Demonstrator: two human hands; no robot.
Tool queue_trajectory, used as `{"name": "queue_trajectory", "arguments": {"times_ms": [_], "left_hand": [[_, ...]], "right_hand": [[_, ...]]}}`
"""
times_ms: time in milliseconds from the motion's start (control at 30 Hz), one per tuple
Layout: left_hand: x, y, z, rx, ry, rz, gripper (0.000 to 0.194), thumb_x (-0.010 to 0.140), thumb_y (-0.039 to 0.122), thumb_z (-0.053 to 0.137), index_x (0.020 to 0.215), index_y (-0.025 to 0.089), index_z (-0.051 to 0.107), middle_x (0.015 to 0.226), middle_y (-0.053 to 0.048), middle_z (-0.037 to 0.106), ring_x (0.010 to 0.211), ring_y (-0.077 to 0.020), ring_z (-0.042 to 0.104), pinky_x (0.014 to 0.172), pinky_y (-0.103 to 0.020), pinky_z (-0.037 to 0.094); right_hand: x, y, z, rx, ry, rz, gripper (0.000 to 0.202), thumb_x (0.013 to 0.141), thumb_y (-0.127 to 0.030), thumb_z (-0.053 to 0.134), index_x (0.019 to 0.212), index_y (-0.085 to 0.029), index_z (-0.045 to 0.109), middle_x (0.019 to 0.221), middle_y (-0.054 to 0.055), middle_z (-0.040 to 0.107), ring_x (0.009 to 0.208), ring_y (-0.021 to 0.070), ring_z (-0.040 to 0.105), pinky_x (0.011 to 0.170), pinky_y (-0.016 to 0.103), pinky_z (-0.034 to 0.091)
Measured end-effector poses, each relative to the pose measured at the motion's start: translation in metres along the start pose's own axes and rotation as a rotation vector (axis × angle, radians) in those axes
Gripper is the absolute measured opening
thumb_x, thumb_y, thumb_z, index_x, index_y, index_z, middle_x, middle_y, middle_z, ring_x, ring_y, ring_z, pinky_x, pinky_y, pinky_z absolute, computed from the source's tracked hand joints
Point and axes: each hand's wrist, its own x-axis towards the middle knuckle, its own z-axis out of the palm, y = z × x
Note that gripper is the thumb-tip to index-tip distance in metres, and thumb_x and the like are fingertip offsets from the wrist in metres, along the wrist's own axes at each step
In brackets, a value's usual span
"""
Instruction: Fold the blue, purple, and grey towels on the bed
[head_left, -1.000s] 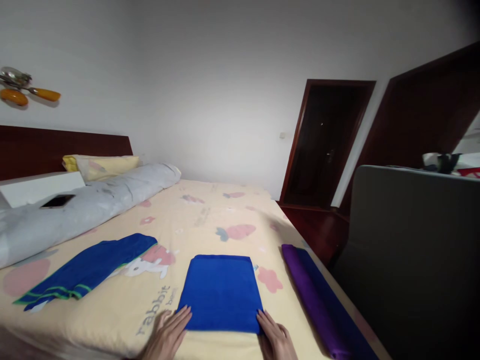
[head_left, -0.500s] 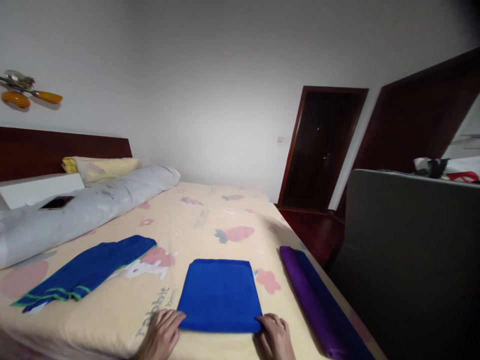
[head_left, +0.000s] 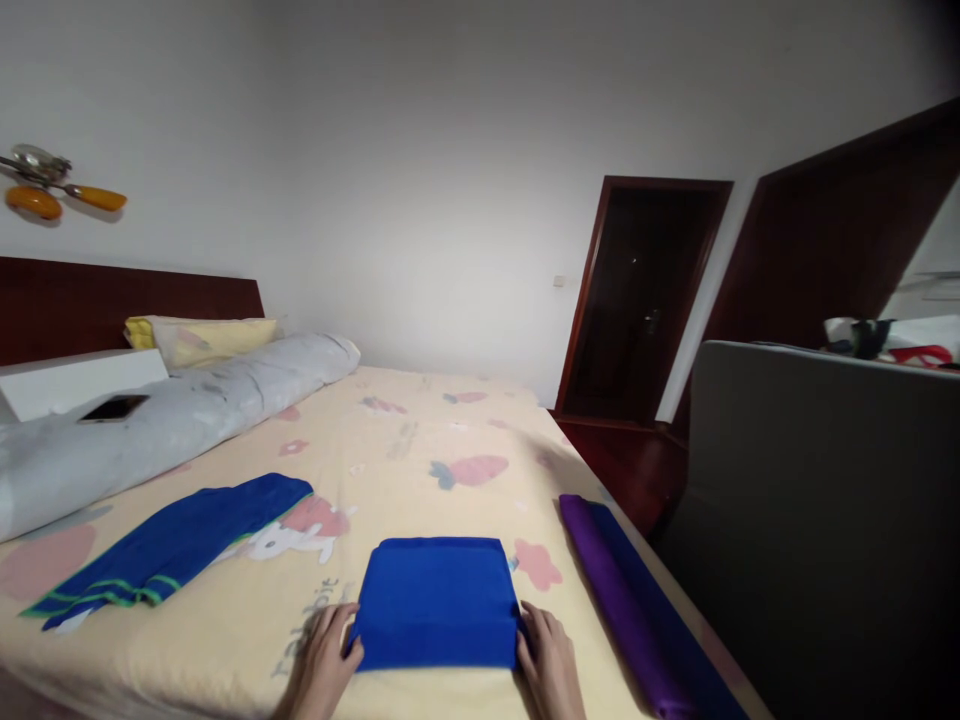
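A folded blue cloth (head_left: pixel 439 590) lies on the bed in front of me, with a crease across it and a band along its near edge. My left hand (head_left: pixel 328 645) grips its near left side, thumb low at the corner and fingers higher up. On the opposite side, my right hand (head_left: pixel 550 650) holds the near right corner the same way. Part of the fingertips is hidden at the cloth's edges. To the left lies a blue garment with green trim (head_left: pixel 180 540), spread out unevenly. Beside my right hand is a rolled purple cloth (head_left: pixel 615 600) on dark blue fabric.
The bed sheet (head_left: pixel 420 430) is cream with strawberry and rabbit prints. A long grey bolster (head_left: pixel 247 385) carries a phone (head_left: pixel 114 407), near a white box (head_left: pixel 82 380) and a yellow pillow (head_left: pixel 217 340). A dark grey panel (head_left: pixel 810 520) stands right of the bed.
The blue cloth's far edge has come nearer and the cloth looks shorter, with a band now raised along its near side. Both hands have shifted their grip slightly up its sides.
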Motion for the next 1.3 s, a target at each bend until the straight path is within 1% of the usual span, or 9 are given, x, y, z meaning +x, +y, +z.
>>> {"name": "queue_trajectory", "arguments": {"times_ms": [133, 267, 367, 433, 567, 767, 967, 1133, 1300], "left_hand": [[0.000, 0.018, 0.001, 0.071, 0.103, 0.095, 0.046, 0.074, 0.011, 0.046, 0.114, 0.024, 0.063, 0.117, -0.007, 0.069, 0.108, -0.0232, 0.065, 0.087, -0.037, 0.056], [-0.008, 0.065, 0.008, 0.080, -0.066, 0.388, 0.070, 0.077, 0.007, 0.042, 0.144, 0.028, 0.040, 0.141, -0.002, 0.055, 0.126, -0.0177, 0.054, 0.099, -0.030, 0.050], [-0.018, 0.090, 0.021, 0.113, -0.175, 0.558, 0.084, 0.075, 0.006, 0.042, 0.153, 0.025, 0.017, 0.148, 0.000, 0.047, 0.131, -0.0160, 0.049, 0.106, -0.028, 0.044], [-0.023, 0.094, 0.028, 0.139, -0.203, 0.608, 0.084, 0.080, 0.010, 0.044, 0.155, 0.021, 0.008, 0.148, -0.001, 0.047, 0.131, -0.0158, 0.049, 0.106, -0.027, 0.043], [-0.022, 0.080, 0.023, 0.211, -0.252, 0.617, 0.077, 0.087, 0.021, 0.048, 0.154, 0.024, 0.009, 0.149, -0.001, 0.043, 0.131, -0.0166, 0.049, 0.103, -0.027, 0.044], [-0.012, 0.049, -0.010, 0.276, -0.341, 0.534, 0.069, 0.092, 0.025, 0.047, 0.153, 0.032, 0.015, 0.151, 0.001, 0.040, 0.132, -0.0171, 0.048, 0.102, -0.030, 0.045], [-0.008, 0.005, -0.026, 0.231, -0.314, 0.553, 0.065, 0.089, 0.021, 0.050, 0.149, 0.036, 0.029, 0.140, 0.001, 0.055, 0.125, -0.0171, 0.055, 0.097, -0.031, 0.048], [-0.007, -0.011, -0.025, 0.156, -0.283, 0.522, 0.065, 0.080, 0.007, 0.048, 0.138, 0.035, 0.048, 0.130, 0.001, 0.064, 0.117, -0.0155, 0.061, 0.095, -0.028, 0.050], [-0.005, -0.006, -0.023, 0.038, -0.236, 0.323, 0.047, 0.076, 0.011, 0.052, 0.115, 0.033, 0.066, 0.111, 0.001, 0.074, 0.101, -0.0174, 0.068, 0.087, -0.027, 0.055]], "right_hand": [[-0.002, -0.019, 0.003, -0.122, 0.026, -0.148, 0.033, 0.092, -0.028, 0.044, 0.122, -0.023, 0.059, 0.116, 0.011, 0.068, 0.100, 0.0244, 0.067, 0.082, 0.037, 0.056], [-0.007, -0.051, 0.018, -0.112, -0.225, -0.455, 0.055, 0.090, -0.017, 0.045, 0.142, -0.031, 0.040, 0.138, 0.004, 0.057, 0.123, 0.0208, 0.057, 0.095, 0.034, 0.051], [-0.010, -0.063, 0.035, -0.084, -0.328, -0.539, 0.063, 0.089, -0.015, 0.046, 0.147, -0.035, 0.032, 0.142, 0.001, 0.052, 0.128, 0.0197, 0.052, 0.098, 0.033, 0.049], [-0.012, -0.060, 0.043, -0.069, -0.374, -0.563, 0.065, 0.089, -0.017, 0.048, 0.148, -0.036, 0.028, 0.143, 0.001, 0.049, 0.130, 0.0196, 0.050, 0.101, 0.032, 0.047], [-0.016, -0.038, 0.040, -0.114, -0.415, -0.529, 0.069, 0.089, -0.018, 0.049, 0.150, -0.035, 0.021, 0.147, 0.000, 0.042, 0.132, 0.0210, 0.047, 0.102, 0.034, 0.046], [-0.019, -0.009, 0.014, -0.153, -0.448, -0.336, 0.060, 0.092, -0.022, 0.044, 0.148, -0.034, 0.028, 0.149, 0.002, 0.041, 0.135, 0.0236, 0.043, 0.105, 0.040, 0.043], [-0.020, 0.007, 0.001, -0.154, -0.431, -0.210, 0.056, 0.090, -0.023, 0.044, 0.145, -0.030, 0.037, 0.147, 0.006, 0.045, 0.134, 0.0252, 0.045, 0.103, 0.043, 0.042], [-0.014, 0.003, -0.002, -0.125, -0.395, -0.192, 0.056, 0.084, -0.014, 0.043, 0.139, -0.024, 0.048, 0.140, 0.008, 0.054, 0.130, 0.0235, 0.050, 0.098, 0.040, 0.044], [-0.004, -0.017, -0.015, -0.007, -0.348, -0.108, 0.045, 0.081, -0.014, 0.044, 0.122, -0.022, 0.060, 0.121, 0.010, 0.068, 0.111, 0.0240, 0.062, 0.092, 0.042, 0.045]]}}
